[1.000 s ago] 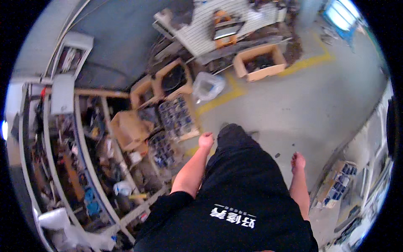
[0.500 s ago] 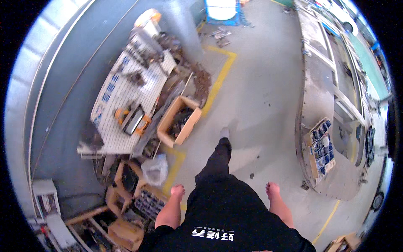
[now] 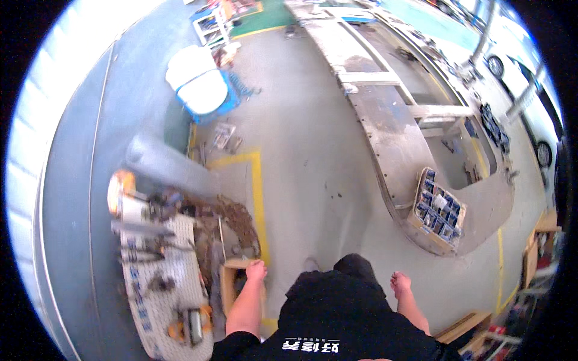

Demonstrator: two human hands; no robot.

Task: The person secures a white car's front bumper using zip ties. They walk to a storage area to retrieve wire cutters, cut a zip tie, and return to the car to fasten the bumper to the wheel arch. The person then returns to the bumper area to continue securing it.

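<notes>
My left hand point(image 3: 256, 271) hangs at my side with its fingers curled in, and nothing shows in it. In the picture it overlaps the edge of an open cardboard box point(image 3: 230, 283); I cannot tell whether they touch. On my other side, my right hand point(image 3: 399, 282) is loosely closed as well, with nothing visible in it. It is nearest to a parts tray point(image 3: 441, 207) with blue compartments full of small pieces. That tray lies on the rounded end of a large flat metal frame point(image 3: 391, 141), apart from my hand.
At the left, a pegboard panel point(image 3: 177, 265) carries tools and an orange-and-black device point(image 3: 194, 325). A grey post point(image 3: 171, 165) rises beyond it. Further off stands a white tank point(image 3: 198, 81) on a blue base. Yellow lines mark the grey floor point(image 3: 295, 150); wooden crates point(image 3: 463, 328) sit at the lower right.
My view has turned right and moved forward. The pegboard and cardboard box now lie closer to my left side, and more of the metal frame shows. Both hands stay closed.
</notes>
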